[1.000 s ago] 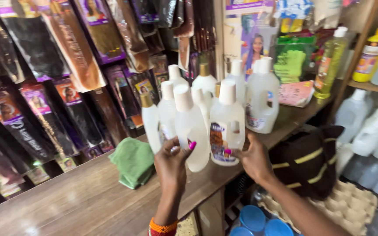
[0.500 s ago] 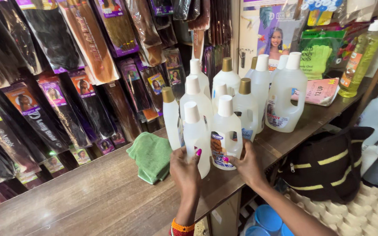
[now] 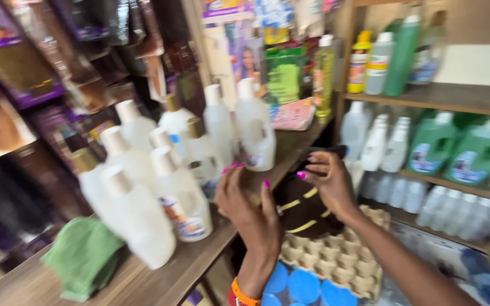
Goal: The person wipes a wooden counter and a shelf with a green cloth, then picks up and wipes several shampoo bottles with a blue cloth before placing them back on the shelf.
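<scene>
My left hand (image 3: pixel 249 205) is raised in front of the wooden counter (image 3: pixel 182 271), fingers spread and holding nothing, just right of a cluster of white plastic bottles (image 3: pixel 160 170) with white and gold caps. My right hand (image 3: pixel 329 181) hovers further right, fingers apart and empty, above a dark bag with yellow stripes (image 3: pixel 301 209). Both hands are off the bottles. The picture is blurred by motion.
A folded green cloth (image 3: pixel 83 258) lies on the counter at the left. Packs of hair extensions (image 3: pixel 12 85) hang behind. Shelves at the right hold green bottles (image 3: pixel 455 150) and white ones (image 3: pixel 378 144). Egg trays (image 3: pixel 336 258) and blue lids (image 3: pixel 304 286) sit below.
Both hands have let go of the two front bottles and moved right, away from them. The view has swung to the right, showing the shelves.
</scene>
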